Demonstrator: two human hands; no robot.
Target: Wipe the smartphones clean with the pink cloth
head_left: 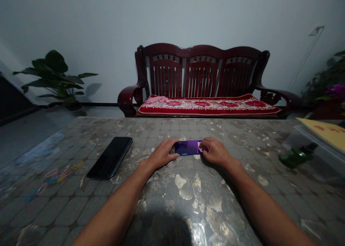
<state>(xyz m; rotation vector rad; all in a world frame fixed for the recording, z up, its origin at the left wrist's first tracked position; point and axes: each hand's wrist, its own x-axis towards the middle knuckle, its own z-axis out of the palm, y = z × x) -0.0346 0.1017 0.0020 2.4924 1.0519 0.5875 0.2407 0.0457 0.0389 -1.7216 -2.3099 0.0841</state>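
Note:
A purple phone (pixel 187 147) lies flat on the patterned table (pixel 188 188), between my two hands. My left hand (pixel 161 153) rests at its left end, fingers curled against the edge. My right hand (pixel 214 151) is closed at its right end, pinching a small pale pink piece (pixel 199 145) against the phone's surface. A second phone, black (pixel 110 156), lies face up well to the left, untouched.
Several coloured rubber bands (pixel 59 174) are scattered at the table's left. A green bottle (pixel 295 156) lies on its side at the right beside a clear box with a yellow sheet (pixel 323 131). Behind the table stand a dark wooden bench (pixel 201 80) and a potted plant (pixel 55 77).

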